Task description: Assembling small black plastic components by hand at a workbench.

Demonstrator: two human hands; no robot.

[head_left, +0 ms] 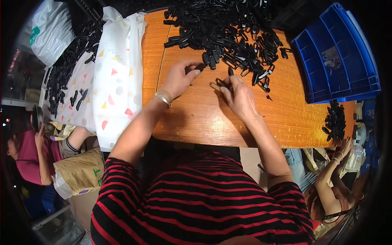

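My left hand (179, 78), with a bracelet at its wrist, is closed on a small dark plastic piece (199, 67) pinched between thumb and fingers. To its right, my right hand (240, 97) pinches a slim black plastic piece (230, 72) that points up past the fingertips. A dark loop-shaped piece (219, 83) shows at its thumb; whether it is gripped or only touched, I cannot tell. Both hands are low over the wooden table (196, 122), apart from each other. Just beyond them spreads a big heap of black plastic pieces (216, 24), several of them slotted or loop-shaped.
A patterned white sheet (118, 81) covers the table's left side, with more black pieces (55, 87) beyond it. At the right stands a tilted blue crate (343, 77); a smaller black pile (335, 120) lies below it, near another person's hand (345, 149). Someone sits at the left (30, 155).
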